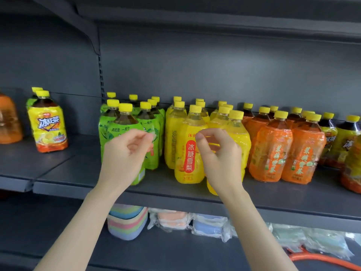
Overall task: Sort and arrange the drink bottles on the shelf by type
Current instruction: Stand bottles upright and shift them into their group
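Standing upright, caps (195, 108) up, drink bottles (189, 149) line the shelf (74, 173).

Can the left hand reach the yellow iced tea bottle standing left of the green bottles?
Probably yes: the left hand holds nothing, and bare shelf lies between it and the iced tea bottle.

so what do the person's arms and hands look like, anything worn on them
Both arms are bare right down to the bottom edge of the picture, with no sleeves in view. The left hand and the right hand have no gloves, and no rings, watch or bracelets show on the sides facing the camera.
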{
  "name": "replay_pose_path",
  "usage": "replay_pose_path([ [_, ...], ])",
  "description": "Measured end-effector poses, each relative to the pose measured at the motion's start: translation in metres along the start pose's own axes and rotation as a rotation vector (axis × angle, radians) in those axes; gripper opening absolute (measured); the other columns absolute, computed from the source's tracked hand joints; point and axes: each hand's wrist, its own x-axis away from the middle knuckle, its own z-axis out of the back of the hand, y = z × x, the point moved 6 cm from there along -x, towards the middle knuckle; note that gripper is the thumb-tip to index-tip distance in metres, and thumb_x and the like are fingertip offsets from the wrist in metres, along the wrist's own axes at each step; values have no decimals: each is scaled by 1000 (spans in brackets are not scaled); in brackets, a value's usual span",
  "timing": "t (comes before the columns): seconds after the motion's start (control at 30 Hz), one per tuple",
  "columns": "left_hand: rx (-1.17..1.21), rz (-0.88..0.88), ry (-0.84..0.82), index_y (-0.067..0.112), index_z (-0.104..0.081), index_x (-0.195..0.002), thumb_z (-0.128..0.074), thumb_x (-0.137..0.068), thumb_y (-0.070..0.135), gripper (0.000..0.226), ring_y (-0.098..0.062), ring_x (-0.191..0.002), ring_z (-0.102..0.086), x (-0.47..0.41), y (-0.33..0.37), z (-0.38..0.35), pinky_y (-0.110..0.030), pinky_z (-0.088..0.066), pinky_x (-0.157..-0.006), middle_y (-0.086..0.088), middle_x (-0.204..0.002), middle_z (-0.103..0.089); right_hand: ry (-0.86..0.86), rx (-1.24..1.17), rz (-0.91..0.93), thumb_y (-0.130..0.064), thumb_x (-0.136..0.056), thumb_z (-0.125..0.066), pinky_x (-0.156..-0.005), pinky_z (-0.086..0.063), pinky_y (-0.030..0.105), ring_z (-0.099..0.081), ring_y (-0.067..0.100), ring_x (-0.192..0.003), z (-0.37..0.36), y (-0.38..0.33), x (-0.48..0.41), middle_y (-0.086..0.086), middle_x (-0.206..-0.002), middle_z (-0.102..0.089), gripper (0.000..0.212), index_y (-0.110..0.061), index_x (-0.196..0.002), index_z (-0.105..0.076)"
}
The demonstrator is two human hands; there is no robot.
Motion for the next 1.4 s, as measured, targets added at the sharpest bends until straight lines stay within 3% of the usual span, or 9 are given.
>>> replay_pose_path([
  [0.17,22,11,30,24,-68,-80,-61,-89,21,11,-1,-72,-68,-13,-32,75,-10,-49,-68,12,-74,-72,-58,-96,35,-17,-92,-63,-72,-51,28,-63,12,-80,-82,-36,9,-1,-86,-69,6,-17,-88,-68],
  [0.53,-52,126,63,27,-68,-81,-62,-90,21,13,-5,-72,-68,-28,-151,258,-7,-46,-67,9,-78,-72,-184,-261,-34,-17,-92,-62,-67,-42,9,-59,0,-73,-292,-101,55,-14,-78,-65,13,-26,-83,-64],
  [0.7,-78,110,95,33,-67,-79,-61,-91,19,19,-6,-73,-68,-60,-192,308,-9,-46,-69,10,-78,-71,-236,-259,-38,-18,-92,-61,-69,-45,11,-61,2,-79,-367,-122,47,-13,-83,-67,22,-35,-79,-59],
  [0.9,-73,111,146,34,-67,-82,-62,-89,19,18,-6,-74,-68,-107,-243,343,-7,-46,-67,13,-78,-71,-236,-243,-46,-19,-93,-60,-71,-49,16,-62,2,-81,-444,-124,20,-11,-84,-68,11,-24,-84,-65],
  [1.03,-101,117,184,29,-66,-89,-63,-87,23,8,-4,-79,-67,-140,-281,358,-14,-49,-72,12,-82,-70,-252,-207,-79,-22,-92,-60,-72,-44,21,-61,7,-84,-500,-121,-1,-7,-88,-68,9,-19,-89,-68],
  [1.2,-165,113,236,19,-63,-105,-64,-89,19,16,12,-84,-57,-181,-329,373,0,-39,-69,12,-93,-64,-145,-115,-48,-23,-90,-63,-89,-48,37,-58,20,-101,-541,-115,-28,-3,-105,-62,13,-17,-101,-67],
  [1.27,-185,136,275,17,-59,-112,-65,-88,20,24,4,-93,-58,-195,-349,380,-3,-40,-75,5,-104,-62,-70,-66,-32,-23,-88,-65,-91,-44,33,-53,20,-108,-548,-110,-33,-2,-109,-58,18,-15,-105,-66],
  [1.33,-240,165,307,15,-52,-119,-67,-86,22,37,-11,-107,-53,-206,-368,386,-18,-40,-88,-3,-117,-54,11,-13,-13,-21,-85,-69,-93,-38,26,-47,18,-111,-552,-109,-36,2,-113,-56,26,-13,-109,-64],
  [1.4,-290,171,332,12,-44,-126,-71,-82,24,52,-21,-121,-42,-217,-382,392,-31,-37,-98,-8,-128,-41,60,23,-8,-21,-82,-73,-99,-35,32,-43,18,-113,-559,-108,-39,5,-116,-52,37,-10,-114,-59],
])
